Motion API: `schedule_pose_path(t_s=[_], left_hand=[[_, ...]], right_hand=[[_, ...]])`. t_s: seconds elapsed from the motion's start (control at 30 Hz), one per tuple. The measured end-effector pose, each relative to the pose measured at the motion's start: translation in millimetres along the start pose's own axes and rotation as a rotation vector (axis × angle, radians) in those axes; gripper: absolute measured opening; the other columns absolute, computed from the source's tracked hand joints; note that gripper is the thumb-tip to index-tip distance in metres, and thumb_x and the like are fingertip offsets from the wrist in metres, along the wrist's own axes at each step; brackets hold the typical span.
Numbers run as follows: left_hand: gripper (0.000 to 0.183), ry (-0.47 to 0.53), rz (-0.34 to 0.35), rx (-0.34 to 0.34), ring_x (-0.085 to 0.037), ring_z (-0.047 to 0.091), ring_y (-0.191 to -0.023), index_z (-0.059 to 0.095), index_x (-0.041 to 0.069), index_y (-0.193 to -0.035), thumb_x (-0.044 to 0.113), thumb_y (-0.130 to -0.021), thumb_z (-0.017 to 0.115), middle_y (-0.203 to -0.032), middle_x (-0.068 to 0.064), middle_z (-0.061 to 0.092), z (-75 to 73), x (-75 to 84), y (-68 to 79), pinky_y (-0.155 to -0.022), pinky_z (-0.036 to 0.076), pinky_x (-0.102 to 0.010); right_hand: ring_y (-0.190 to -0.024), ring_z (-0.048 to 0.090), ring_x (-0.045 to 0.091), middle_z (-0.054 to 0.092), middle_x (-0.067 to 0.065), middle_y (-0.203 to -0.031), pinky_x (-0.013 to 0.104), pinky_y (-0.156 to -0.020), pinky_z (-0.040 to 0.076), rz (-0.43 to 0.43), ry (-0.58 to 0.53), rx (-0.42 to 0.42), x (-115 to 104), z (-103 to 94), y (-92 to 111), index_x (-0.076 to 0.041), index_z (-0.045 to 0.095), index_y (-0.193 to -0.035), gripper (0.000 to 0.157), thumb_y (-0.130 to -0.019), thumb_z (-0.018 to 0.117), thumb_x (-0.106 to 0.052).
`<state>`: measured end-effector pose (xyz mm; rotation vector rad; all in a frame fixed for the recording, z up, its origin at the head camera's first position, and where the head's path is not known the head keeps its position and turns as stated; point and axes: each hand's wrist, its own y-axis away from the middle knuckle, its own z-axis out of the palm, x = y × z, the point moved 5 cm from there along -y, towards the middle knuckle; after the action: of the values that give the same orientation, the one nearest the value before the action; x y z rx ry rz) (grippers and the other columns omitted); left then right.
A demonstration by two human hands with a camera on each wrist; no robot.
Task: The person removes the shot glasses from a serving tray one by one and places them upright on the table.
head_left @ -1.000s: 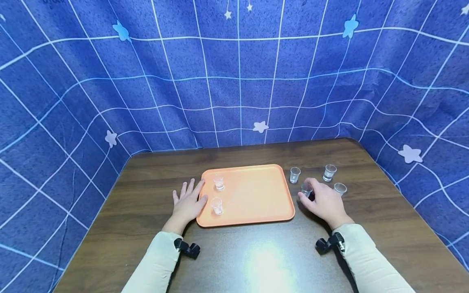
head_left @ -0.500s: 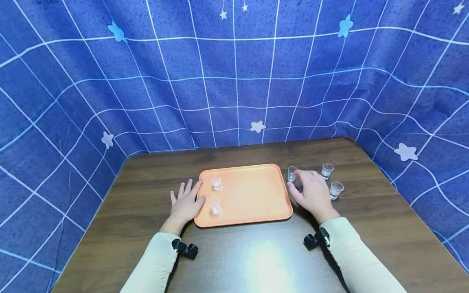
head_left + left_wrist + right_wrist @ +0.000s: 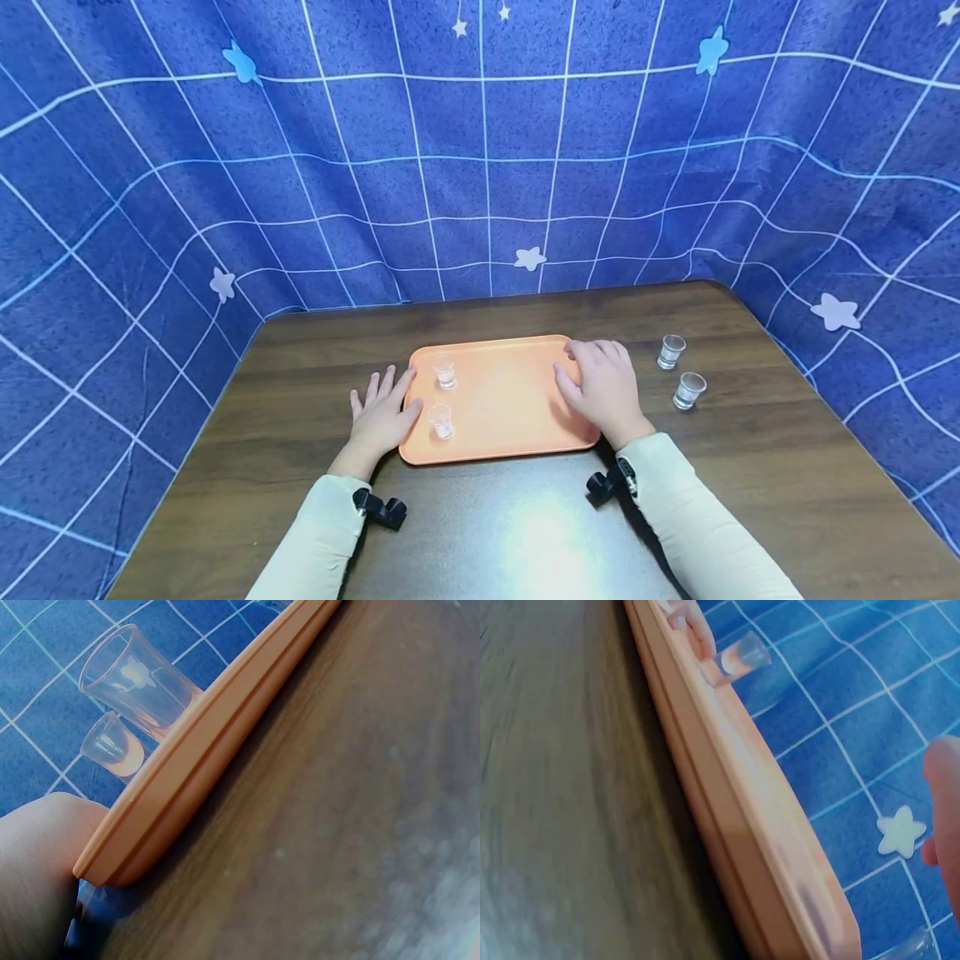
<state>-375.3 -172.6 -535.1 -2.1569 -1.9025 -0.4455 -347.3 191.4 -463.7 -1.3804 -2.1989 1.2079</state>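
Note:
My left hand (image 3: 378, 425) lies with fingers spread at the left edge of the orange tray (image 3: 517, 400). Two small clear shot glasses, a back one (image 3: 446, 376) and a front one (image 3: 441, 422), stand upright on the tray's left part. Over the tray's right end hovers my right hand (image 3: 600, 387), fingers bent loosely and thumb apart, with nothing visible between them. In the right wrist view its fingers (image 3: 946, 795) are raised above the tray, and a glass rim (image 3: 915, 945) shows at the bottom corner. Two glasses seen earlier near the tray's right edge are hidden in the head view.
Two more shot glasses, one behind (image 3: 671, 352) and one in front (image 3: 689, 390), stand on the dark wooden table (image 3: 750, 467) right of my right hand. A blue curtain (image 3: 420, 192) with white lines and stars surrounds the table's back and sides.
My right hand has moved left from a shot glass beside the tray to above the tray's right end. My left hand and the two glasses on the tray have stayed put.

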Motion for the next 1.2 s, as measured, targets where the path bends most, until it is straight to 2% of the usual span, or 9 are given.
schedule_pose_path(t_s=[0.27,0.6,0.9,1.2], left_hand=[[0.065,-0.003,0.004,0.003,-0.044,-0.001,-0.154,0.025,0.029,-0.162,0.05,-0.103,0.042,-0.169,-0.016,0.012,0.2,-1.3,-1.3,-0.112,-0.013,-0.072],[0.066,-0.005,-0.001,-0.002,-0.043,-0.003,-0.154,0.023,0.03,-0.162,0.052,-0.103,0.041,-0.169,-0.016,0.01,-0.1,-3.4,-4.8,-0.111,-0.015,-0.072],[0.065,-0.003,-0.011,-0.004,-0.044,-0.003,-0.154,0.024,0.03,-0.162,0.051,-0.103,0.042,-0.169,-0.017,0.011,3.2,-4.1,-2.0,-0.111,-0.014,-0.072],[0.065,-0.001,-0.005,0.0,-0.044,-0.002,-0.154,0.024,0.029,-0.162,0.049,-0.103,0.042,-0.169,-0.017,0.011,2.0,-0.3,-0.5,-0.111,-0.014,-0.072]], right_hand=[[-0.089,0.064,0.034,0.074,0.006,-0.09,0.051,-0.093,0.044,-0.012,0.019,-0.024,-12.0,10.8,-1.3,-0.008,0.068,-0.104,0.032,-0.09,0.059,-0.036],[-0.088,0.064,0.029,0.073,0.003,-0.09,0.048,-0.093,0.044,0.005,-0.028,-0.084,-30.3,27.8,-8.9,-0.009,0.069,-0.104,0.029,-0.091,0.062,-0.034],[-0.092,0.063,0.024,0.072,-0.003,-0.091,0.042,-0.089,0.046,0.093,-0.055,-0.267,-42.8,53.2,-10.0,-0.014,0.067,-0.111,0.032,-0.094,0.061,-0.039],[-0.09,0.063,0.022,0.072,-0.003,-0.095,0.043,-0.087,0.047,0.182,-0.102,-0.384,-53.3,65.3,-13.7,-0.014,0.065,-0.116,0.035,-0.094,0.062,-0.041]])
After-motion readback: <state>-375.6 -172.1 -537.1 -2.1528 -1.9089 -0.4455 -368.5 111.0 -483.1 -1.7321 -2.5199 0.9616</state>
